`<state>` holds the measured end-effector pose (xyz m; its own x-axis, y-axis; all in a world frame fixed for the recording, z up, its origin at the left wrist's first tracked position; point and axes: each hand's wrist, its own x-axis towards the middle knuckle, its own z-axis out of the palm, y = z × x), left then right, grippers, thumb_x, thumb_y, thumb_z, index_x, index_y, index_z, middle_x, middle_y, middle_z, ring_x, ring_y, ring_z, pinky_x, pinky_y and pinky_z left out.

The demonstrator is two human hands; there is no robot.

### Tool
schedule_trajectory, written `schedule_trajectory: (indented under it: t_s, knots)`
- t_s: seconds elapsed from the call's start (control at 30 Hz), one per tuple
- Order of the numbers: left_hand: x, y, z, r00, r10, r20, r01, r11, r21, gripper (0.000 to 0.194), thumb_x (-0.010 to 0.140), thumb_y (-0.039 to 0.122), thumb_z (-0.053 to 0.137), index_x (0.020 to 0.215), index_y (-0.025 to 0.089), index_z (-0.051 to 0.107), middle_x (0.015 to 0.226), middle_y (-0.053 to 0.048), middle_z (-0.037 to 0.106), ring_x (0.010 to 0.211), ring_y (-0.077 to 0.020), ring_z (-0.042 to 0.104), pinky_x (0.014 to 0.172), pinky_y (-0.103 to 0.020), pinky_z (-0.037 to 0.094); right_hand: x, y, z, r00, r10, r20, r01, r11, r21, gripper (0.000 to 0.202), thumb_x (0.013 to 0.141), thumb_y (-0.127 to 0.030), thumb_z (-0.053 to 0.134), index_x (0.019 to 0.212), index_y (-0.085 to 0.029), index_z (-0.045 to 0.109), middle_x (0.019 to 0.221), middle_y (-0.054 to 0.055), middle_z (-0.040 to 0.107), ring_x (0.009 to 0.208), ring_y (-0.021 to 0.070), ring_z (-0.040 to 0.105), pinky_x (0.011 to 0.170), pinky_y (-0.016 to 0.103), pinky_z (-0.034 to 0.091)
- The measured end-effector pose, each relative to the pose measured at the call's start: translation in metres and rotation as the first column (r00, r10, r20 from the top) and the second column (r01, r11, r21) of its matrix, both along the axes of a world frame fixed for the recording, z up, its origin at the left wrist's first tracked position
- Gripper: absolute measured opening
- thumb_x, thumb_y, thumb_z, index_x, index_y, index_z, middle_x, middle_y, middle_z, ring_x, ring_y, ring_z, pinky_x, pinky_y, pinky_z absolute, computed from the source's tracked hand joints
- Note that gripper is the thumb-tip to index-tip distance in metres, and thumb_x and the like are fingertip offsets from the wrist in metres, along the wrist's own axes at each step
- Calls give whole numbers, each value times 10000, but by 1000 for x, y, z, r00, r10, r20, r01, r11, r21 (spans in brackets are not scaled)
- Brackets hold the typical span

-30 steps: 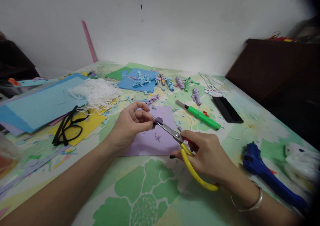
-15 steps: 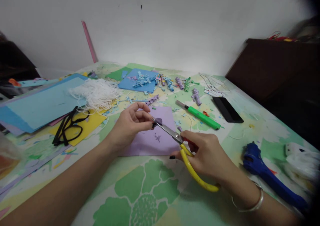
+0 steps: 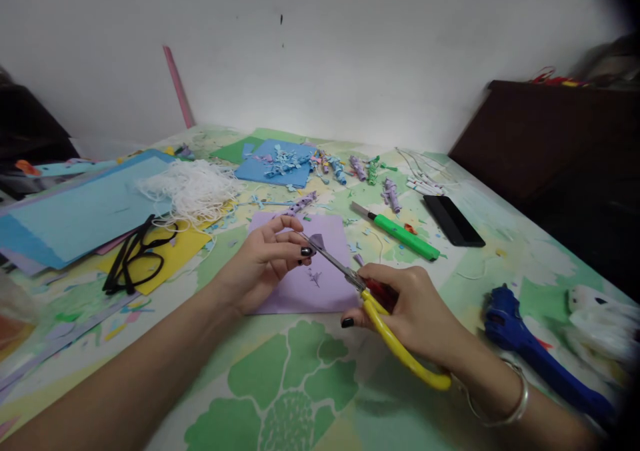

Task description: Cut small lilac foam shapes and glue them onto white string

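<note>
My right hand [image 3: 407, 301] is closed round the yellow-handled scissors [image 3: 387, 334], whose blades point up and left. Their tips meet a small dark purple paper piece [image 3: 317, 240] beside the fingers of my left hand [image 3: 273, 254]. That hand is pinched closed at the piece, its grip partly hidden. Beneath lies a light purple sheet [image 3: 330, 294] with small purple scraps [image 3: 314, 276] on it. A rolled purple paper piece [image 3: 302, 203] rests at the sheet's back edge.
Right of the sheet are a green cutter [image 3: 406, 236], a black phone [image 3: 453, 220] and a blue glue gun [image 3: 530, 354]. On the left are black glasses [image 3: 145, 261], white string [image 3: 193, 188] and blue sheets [image 3: 90, 211]. Rolled paper figures [image 3: 358, 168] stand further back.
The fingers of my left hand have turned slightly, with the thumb nail now showing. The scissors' handle has swung a little outward to the right, and the blades look more closed.
</note>
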<state>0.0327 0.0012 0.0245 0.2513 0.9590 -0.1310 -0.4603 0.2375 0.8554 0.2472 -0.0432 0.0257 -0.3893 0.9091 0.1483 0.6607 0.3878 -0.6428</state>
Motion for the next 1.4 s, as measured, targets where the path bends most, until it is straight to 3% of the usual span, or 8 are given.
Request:
schedule_trajectory:
  t_s: [0.27,0.43,0.63,0.97,1.17,1.4]
  knots:
    - [5,-8,-3,973,-9,230,59,976,-208,305,588,-50,659,829,134,622,700,-10,643,598,-93,636,572,-134,538,1,-1,-7,970,19,-243,-71,976,-208,386,716,-426,745,639,-187,452,594,-68,312,557,86,254,469,230,203]
    - [8,-10,-1,961,-58,269,109,977,-181,241,635,-61,616,818,95,633,680,-42,655,566,-94,631,569,-149,548,0,1,-10,909,6,-417,-173,915,-365,370,689,-428,771,676,-174,502,592,-65,332,555,85,278,469,231,196]
    - [9,-12,0,960,-50,276,93,985,-144,236,676,-89,596,837,81,622,685,-37,658,561,-88,631,538,-140,533,-5,-1,-17,840,-11,-542,-224,904,-365,382,705,-454,751,666,-180,487,578,-59,354,562,93,295,481,238,202]
    - [8,-13,1,974,-56,220,71,996,-60,278,643,-72,659,839,119,611,678,-15,678,550,-89,645,531,-140,535,-9,-4,-23,882,-41,-469,-123,941,-314,396,665,-403,799,646,-183,471,599,-54,357,573,97,274,494,245,210]
    - [7,-13,1,981,-80,178,75,997,33,171,676,6,713,714,126,597,667,-22,705,572,-104,677,568,-150,552,-9,-4,-25,897,-48,-440,-85,957,-277,403,687,-432,775,644,-187,457,602,-56,332,571,97,262,484,240,208]
    - [9,-11,-1,983,-51,174,47,999,28,115,691,53,733,738,122,653,666,-51,744,592,-127,709,576,-152,572,-9,-6,-23,910,-71,-409,-45,963,-267,406,672,-419,788,640,-184,458,581,-63,315,567,94,258,481,236,201]
